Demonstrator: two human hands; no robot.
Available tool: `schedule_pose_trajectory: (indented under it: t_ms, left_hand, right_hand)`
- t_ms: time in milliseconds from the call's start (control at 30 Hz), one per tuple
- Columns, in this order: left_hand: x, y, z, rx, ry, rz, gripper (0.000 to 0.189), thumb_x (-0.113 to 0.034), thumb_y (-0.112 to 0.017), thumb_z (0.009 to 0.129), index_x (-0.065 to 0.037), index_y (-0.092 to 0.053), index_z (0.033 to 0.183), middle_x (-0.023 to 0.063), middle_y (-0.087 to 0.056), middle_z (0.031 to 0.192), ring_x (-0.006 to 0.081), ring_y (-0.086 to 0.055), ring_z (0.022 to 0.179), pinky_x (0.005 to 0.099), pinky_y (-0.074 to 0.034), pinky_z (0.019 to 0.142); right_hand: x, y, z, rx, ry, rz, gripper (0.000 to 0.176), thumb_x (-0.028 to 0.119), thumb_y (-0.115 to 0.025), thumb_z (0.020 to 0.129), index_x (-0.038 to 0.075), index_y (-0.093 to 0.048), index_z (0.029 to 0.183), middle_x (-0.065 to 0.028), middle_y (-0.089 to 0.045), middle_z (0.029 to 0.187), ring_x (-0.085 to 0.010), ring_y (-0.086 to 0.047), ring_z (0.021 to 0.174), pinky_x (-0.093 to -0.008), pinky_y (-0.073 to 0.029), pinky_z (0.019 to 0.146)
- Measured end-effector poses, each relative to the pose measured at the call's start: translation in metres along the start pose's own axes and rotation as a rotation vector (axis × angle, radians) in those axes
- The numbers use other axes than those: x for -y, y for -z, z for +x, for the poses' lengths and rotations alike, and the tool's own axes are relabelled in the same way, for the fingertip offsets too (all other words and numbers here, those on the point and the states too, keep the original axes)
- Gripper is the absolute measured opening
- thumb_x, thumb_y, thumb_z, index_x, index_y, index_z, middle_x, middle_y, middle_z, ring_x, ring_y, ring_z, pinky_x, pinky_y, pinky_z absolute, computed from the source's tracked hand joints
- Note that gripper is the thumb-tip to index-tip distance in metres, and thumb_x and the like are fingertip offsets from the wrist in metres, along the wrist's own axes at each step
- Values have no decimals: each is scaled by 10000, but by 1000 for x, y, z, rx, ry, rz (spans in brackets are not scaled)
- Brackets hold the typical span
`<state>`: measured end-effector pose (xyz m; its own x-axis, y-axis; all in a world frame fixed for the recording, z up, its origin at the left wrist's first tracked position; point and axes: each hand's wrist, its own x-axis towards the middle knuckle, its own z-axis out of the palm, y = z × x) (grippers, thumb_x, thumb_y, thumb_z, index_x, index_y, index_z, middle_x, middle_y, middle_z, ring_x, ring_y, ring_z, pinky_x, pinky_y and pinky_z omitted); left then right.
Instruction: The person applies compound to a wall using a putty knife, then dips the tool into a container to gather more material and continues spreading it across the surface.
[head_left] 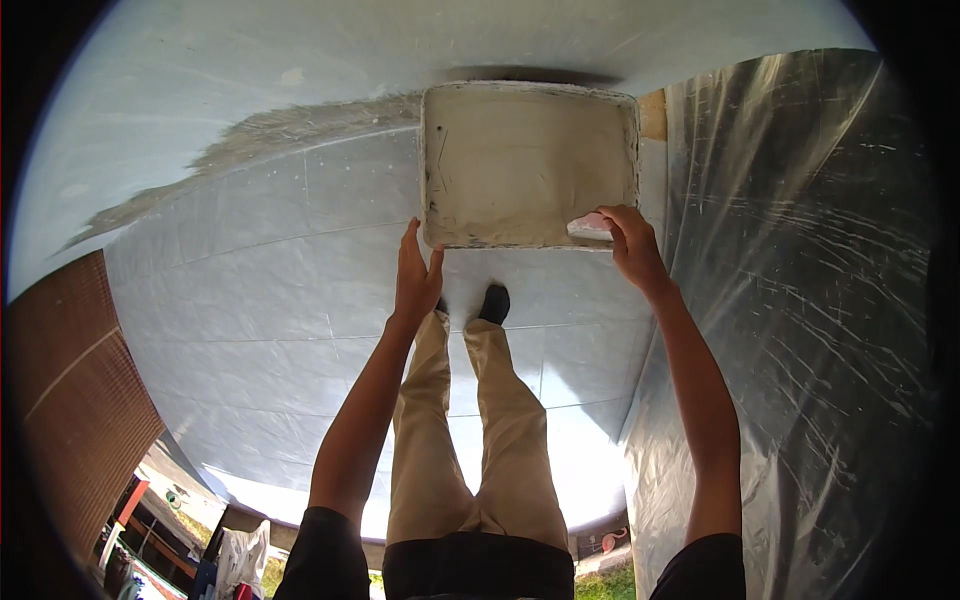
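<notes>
A rectangular tray (530,160) with a whitish, crusted rim lies at the top centre, its beige inside smeared and stained. My right hand (632,242) is at the tray's near right corner, with fingers closed on a small pink and white block (590,227). That block looks like a sponge, but its kind is not certain. At the near left corner is my left hand (418,272), fingers stretched out along the outside and thumb apart. The thumb tip is at the rim; whether it touches cannot be told.
Grey sheeting (250,230) with seams covers the floor around my feet (494,303). Wrinkled clear plastic (790,270) hangs at the right. A pale wall surface (330,50) with a rough grey patch curves across the top; a brown ribbed panel (80,380) stands left.
</notes>
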<state>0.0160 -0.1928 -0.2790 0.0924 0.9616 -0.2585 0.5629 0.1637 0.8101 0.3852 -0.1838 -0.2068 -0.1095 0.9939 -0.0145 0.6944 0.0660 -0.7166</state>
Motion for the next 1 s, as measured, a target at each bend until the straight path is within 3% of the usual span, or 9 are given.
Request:
schedule_pose_trajectory:
  t_ms: [133,467,767,1000]
  left_hand:
    - [1,3,-1,4,13,3,682,-315,-530,1071,68,-280,1577,287,-358,1605,413,-349,1498,467,-281,1232]
    - [3,10,-6,-10,9,-19,658,-299,-519,1075,57,-290,1579,280,-372,1601,410,-357,1495,467,-286,1231]
    - [8,16,-13,-16,15,-29,630,-258,-516,1068,53,-305,1574,273,-379,1600,410,-359,1494,464,-286,1233]
    - [14,26,-18,-30,19,-19,614,-252,-506,1070,53,-316,1568,274,-391,1591,408,-372,1486,465,-298,1225]
  right_hand:
    - [-4,2,4,23,26,-25,249,-92,-549,955,-7,-656,1163,-171,-697,1049,-351,-669,981,-417,-528,884]
    - [-4,8,18,132,28,-31,276,-113,-557,937,1,-657,1167,-149,-692,1054,-312,-639,983,-419,-528,895]
    - [4,9,35,213,-34,-124,282,-105,-555,931,-7,-677,1164,-159,-694,1039,-326,-629,971,-425,-525,883]
    - [8,20,54,324,-203,-242,254,-52,-576,900,-14,-719,1107,-196,-706,986,-356,-657,950,-447,-532,886]
